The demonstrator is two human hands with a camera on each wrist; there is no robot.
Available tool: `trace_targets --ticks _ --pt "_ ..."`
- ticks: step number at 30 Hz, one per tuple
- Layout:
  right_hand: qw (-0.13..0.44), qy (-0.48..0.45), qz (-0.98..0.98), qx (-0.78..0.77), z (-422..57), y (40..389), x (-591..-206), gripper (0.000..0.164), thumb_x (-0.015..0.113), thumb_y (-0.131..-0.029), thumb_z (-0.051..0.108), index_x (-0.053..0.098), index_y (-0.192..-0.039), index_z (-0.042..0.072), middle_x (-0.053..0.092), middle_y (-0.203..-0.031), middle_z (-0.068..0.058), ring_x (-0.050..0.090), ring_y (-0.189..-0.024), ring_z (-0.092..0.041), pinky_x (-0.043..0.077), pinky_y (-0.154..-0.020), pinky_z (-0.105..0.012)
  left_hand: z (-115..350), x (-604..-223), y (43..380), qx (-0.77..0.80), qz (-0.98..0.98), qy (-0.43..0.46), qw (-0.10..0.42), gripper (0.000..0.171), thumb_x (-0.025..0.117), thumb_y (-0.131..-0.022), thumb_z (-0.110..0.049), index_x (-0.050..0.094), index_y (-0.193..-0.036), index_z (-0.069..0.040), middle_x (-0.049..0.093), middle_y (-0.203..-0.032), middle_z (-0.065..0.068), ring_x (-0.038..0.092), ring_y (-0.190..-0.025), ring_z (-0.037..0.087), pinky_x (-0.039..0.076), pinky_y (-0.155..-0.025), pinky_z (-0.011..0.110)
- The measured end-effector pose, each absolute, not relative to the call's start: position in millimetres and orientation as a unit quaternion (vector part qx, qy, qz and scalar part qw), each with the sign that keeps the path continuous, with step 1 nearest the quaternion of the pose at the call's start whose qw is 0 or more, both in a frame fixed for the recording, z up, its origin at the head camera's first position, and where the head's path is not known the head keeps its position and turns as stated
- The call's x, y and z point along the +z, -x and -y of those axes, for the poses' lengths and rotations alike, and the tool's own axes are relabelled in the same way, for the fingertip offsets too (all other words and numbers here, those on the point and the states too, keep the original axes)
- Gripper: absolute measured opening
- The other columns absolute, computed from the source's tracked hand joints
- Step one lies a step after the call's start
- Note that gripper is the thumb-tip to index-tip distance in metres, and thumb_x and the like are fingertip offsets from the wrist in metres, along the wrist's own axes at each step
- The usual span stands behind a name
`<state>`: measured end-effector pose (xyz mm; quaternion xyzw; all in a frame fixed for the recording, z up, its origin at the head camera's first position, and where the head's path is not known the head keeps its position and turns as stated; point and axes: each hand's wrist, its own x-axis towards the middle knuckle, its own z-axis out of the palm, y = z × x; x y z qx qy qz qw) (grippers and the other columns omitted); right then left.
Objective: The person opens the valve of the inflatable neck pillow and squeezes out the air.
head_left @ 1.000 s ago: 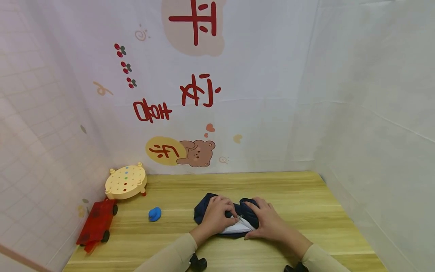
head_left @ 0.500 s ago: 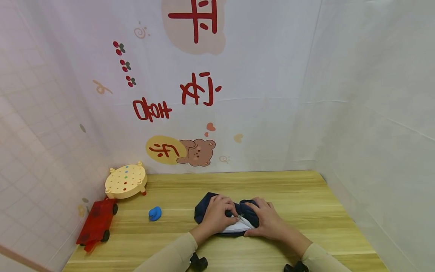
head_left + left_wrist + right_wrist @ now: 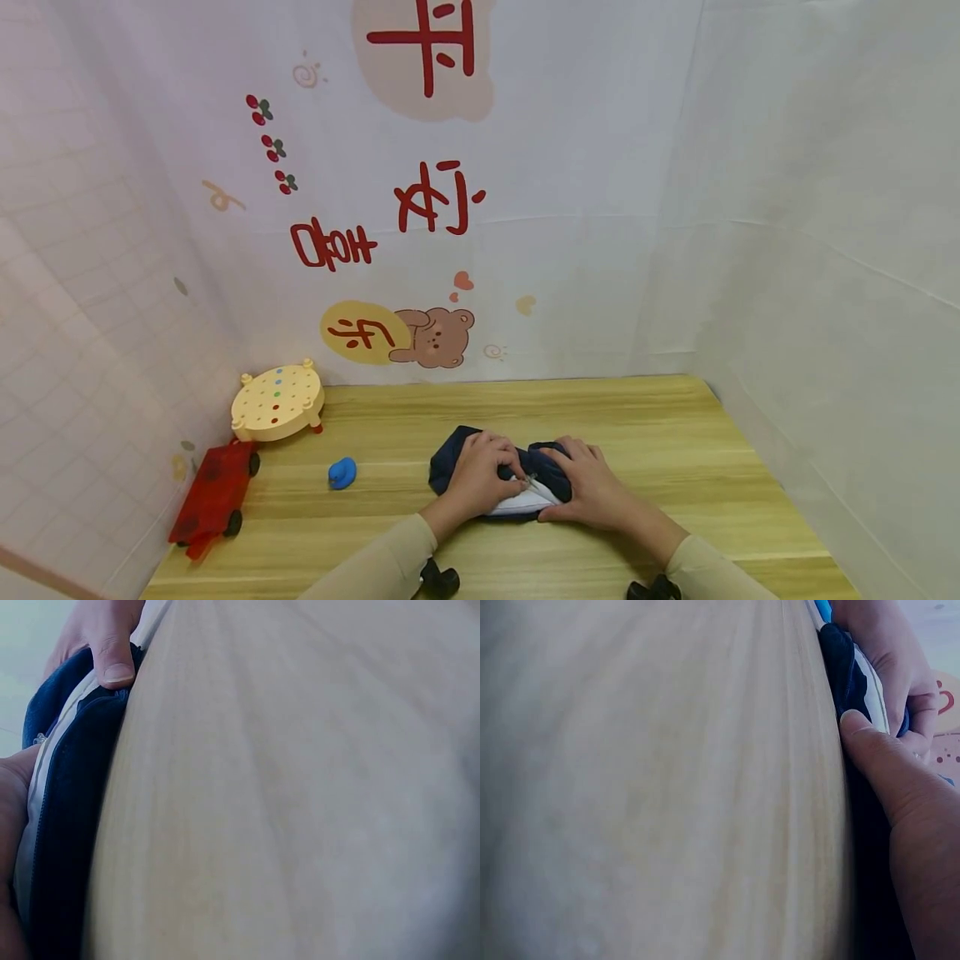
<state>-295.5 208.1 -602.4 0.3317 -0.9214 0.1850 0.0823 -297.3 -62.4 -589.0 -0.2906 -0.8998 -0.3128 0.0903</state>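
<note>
A navy zip pouch (image 3: 446, 461) with a white inner strip (image 3: 527, 502) lies on the table between both hands. My left hand (image 3: 480, 477) is over its left half, thumb and fingertips pinching at the zipper, where a small metal part glints. On the right end, my right hand (image 3: 596, 493) grips the pouch, thumb on the near side and fingers over the far side. Zipper teeth run along the edge of the dark fabric (image 3: 71, 817) in the left wrist view. From the right wrist side, the right thumb (image 3: 866, 739) presses the fabric. The palms hide part of the pouch.
Left of the pouch sits a small blue hat-shaped piece (image 3: 342, 473). Further left are a red toy car (image 3: 216, 492) and a cream round pegged board (image 3: 279, 403) on short legs. White cloth walls (image 3: 585, 300) enclose the wooden table (image 3: 630, 408) at the back and sides.
Both hands keep the same hold on the pouch, and it stays in place. Only the head view shifts very slightly.
</note>
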Motion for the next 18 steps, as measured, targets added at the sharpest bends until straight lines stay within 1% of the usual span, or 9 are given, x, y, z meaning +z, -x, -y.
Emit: trace_targets --ticks 5,10,14,18 --pt "0.080 -0.336 0.919 0.188 -208.2 295.4 -601.8 0.104 0.075 -0.079 0.090 0.061 -0.155 0.021 0.054 -0.141 -0.005 0.053 -0.129 -0.028 0.042 -0.103 -0.062 62.4 -589.3 297.4 -0.319 0.899 0.289 0.086 0.020 0.096 -0.088 -0.034 0.078 -0.079 -0.038 0.067 -0.103 -0.022 0.059 -0.121 0.011 0.037 -0.120 0.055" --pt "0.082 -0.336 0.920 0.185 -208.4 296.0 -602.3 0.104 0.073 -0.080 0.091 0.061 -0.156 0.021 0.053 -0.141 -0.005 0.052 -0.130 -0.028 0.041 -0.106 -0.063 62.8 -592.0 299.8 -0.311 0.902 0.287 0.088 0.021 0.096 -0.088 -0.037 0.077 -0.079 -0.039 0.065 -0.103 -0.024 0.058 -0.121 0.010 0.037 -0.120 0.054" --pt "0.093 -0.342 0.916 0.188 -208.0 297.4 -602.3 0.101 0.075 -0.080 0.089 0.062 -0.154 0.021 0.054 -0.140 -0.006 0.052 -0.132 -0.033 0.039 -0.111 -0.067 62.8 -593.6 302.1 -0.311 0.905 0.279 0.082 0.022 0.095 -0.088 -0.038 0.076 -0.079 -0.040 0.064 -0.104 -0.025 0.057 -0.123 0.010 0.035 -0.122 0.053" --pt "0.079 -0.345 0.915 0.196 -208.0 295.1 -601.7 0.101 0.077 -0.080 0.088 0.062 -0.154 0.020 0.053 -0.141 -0.007 0.051 -0.134 -0.037 0.038 -0.113 -0.071 62.6 -594.5 299.2 -0.322 0.905 0.270 0.066 0.024 0.095 -0.088 -0.038 0.074 -0.078 -0.042 0.064 -0.105 -0.025 0.056 -0.128 0.013 0.037 -0.121 0.056"
